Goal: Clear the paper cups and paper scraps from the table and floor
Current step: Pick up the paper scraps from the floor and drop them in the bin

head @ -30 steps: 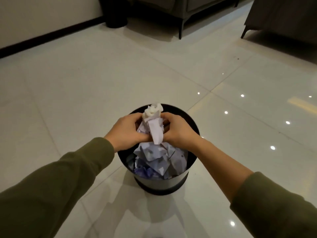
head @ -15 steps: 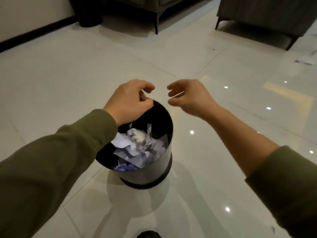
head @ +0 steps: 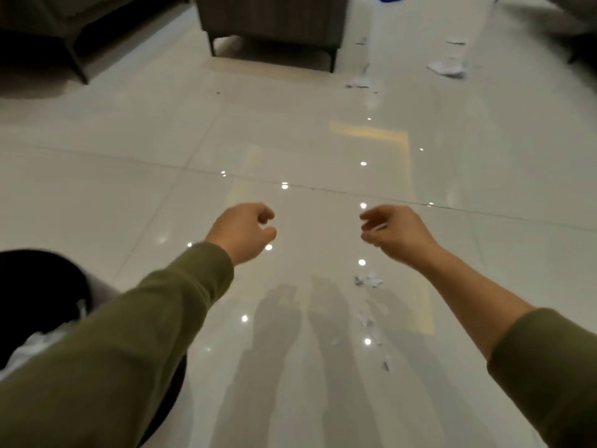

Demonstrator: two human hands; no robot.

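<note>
Both hands hang in the air over the glossy tiled floor [head: 129, 163], the left hand [head: 244, 231] and the right hand [head: 397, 234] each loosely curled and holding nothing. Small paper scraps [head: 368, 281] lie on the floor just below the right hand, with more bits trailing toward the viewer, and larger white scraps [head: 447, 67] lie far off beside a dark armchair [head: 271, 27]. The black waste bin [head: 32, 279] stands at lower left, partly behind the left sleeve [head: 129, 350], with crumpled white paper [head: 35, 344] inside.
</note>
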